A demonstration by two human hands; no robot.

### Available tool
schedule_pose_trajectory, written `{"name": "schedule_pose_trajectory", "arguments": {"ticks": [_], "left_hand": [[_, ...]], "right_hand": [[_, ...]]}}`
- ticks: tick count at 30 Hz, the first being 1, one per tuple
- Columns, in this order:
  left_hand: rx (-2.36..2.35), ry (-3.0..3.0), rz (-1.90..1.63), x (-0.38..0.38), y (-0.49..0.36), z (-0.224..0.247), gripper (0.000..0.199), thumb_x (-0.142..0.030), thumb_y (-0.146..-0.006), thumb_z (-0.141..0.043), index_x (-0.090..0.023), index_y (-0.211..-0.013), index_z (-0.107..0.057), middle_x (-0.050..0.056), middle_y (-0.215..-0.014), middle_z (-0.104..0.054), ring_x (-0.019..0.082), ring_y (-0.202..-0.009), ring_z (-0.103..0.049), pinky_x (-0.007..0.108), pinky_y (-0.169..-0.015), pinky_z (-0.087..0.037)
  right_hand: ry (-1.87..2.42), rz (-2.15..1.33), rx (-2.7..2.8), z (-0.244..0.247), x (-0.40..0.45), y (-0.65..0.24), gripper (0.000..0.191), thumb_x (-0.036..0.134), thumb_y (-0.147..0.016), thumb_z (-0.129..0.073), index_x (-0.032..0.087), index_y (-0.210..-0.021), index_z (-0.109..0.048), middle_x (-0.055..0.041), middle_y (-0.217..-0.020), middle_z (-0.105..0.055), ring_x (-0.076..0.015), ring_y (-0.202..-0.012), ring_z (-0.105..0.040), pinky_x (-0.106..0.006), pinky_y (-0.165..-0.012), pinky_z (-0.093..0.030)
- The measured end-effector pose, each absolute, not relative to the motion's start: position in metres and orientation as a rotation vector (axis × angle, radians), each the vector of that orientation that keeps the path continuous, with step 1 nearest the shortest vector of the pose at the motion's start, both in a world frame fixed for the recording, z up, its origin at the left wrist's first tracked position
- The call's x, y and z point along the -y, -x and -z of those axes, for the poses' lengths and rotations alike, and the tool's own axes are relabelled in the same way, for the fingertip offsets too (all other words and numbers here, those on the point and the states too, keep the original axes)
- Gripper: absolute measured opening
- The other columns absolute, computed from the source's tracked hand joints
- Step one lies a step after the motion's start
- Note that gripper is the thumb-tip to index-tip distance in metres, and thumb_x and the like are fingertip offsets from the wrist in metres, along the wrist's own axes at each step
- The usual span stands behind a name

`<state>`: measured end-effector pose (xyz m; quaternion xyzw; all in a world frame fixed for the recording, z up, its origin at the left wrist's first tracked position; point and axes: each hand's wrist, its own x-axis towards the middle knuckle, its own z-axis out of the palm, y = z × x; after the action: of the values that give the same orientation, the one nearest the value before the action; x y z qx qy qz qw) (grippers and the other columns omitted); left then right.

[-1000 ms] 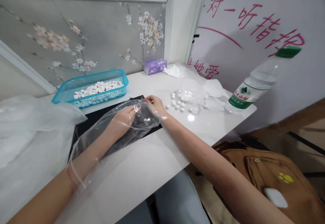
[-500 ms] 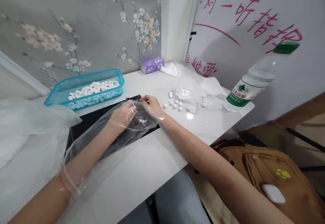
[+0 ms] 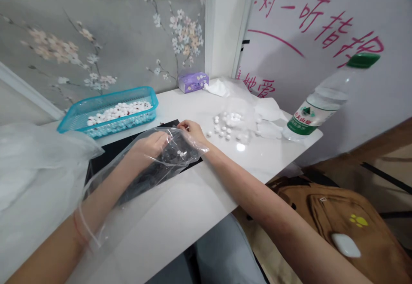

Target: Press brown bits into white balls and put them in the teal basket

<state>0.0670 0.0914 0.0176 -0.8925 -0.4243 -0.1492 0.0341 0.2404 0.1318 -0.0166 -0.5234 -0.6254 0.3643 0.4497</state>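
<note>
The left hand (image 3: 149, 144) lies under a clear plastic bag (image 3: 174, 157) holding a few small white balls (image 3: 179, 152). The right hand (image 3: 191, 130) sits at the bag's edge; the hands are close but apart, and any grip cannot be told. The bag rests on a black mat (image 3: 109, 151) on the white desk (image 3: 180, 215). Loose white balls (image 3: 223, 128) lie beyond it, and a blue basket (image 3: 106, 105) of balls stands to the left.

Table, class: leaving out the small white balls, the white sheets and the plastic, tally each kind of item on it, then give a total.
basket: 1
tissue box: 1
bottle: 1
mat: 1
Total: 4
</note>
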Motion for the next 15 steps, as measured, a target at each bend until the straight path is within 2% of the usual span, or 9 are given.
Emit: {"name": "schedule_pose_trajectory", "arguments": {"ticks": [4, 10, 15], "left_hand": [[1.289, 2.803, 0.478, -0.072, -0.052, -0.026, 0.031, -0.034, -0.091, -0.029, -0.02, -0.094, -0.056, 0.008, -0.097, -0.062, 0.02, -0.094, -0.059, 0.035, -0.089, -0.044], [1.54, 2.712, 0.448, -0.046, -0.025, -0.029, 0.033, -0.038, -0.09, -0.032, -0.017, -0.096, -0.057, 0.007, -0.099, -0.065, 0.02, -0.094, -0.06, 0.034, -0.09, -0.044], [1.62, 2.712, 0.598, -0.026, 0.001, -0.025, 0.026, -0.04, -0.085, -0.041, -0.022, -0.088, -0.059, 0.003, -0.092, -0.067, 0.02, -0.089, -0.061, 0.031, -0.088, -0.044]], "right_hand": [[1.32, -0.894, 1.52, 0.018, -0.134, -0.24, 0.015, 0.016, -0.079, -0.046, 0.018, -0.075, -0.06, 0.0, -0.077, -0.062, -0.0125, -0.072, -0.054, -0.024, -0.07, -0.043], [1.338, -0.912, 1.525, 0.017, -0.134, -0.241, 0.015, 0.014, -0.079, -0.047, 0.018, -0.073, -0.059, 0.0006, -0.074, -0.061, -0.012, -0.071, -0.054, -0.023, -0.067, -0.042], [1.359, -0.925, 1.493, 0.019, -0.135, -0.242, 0.015, 0.014, -0.078, -0.046, 0.018, -0.073, -0.059, 0.0009, -0.074, -0.061, -0.0119, -0.07, -0.054, -0.023, -0.069, -0.042]]}}
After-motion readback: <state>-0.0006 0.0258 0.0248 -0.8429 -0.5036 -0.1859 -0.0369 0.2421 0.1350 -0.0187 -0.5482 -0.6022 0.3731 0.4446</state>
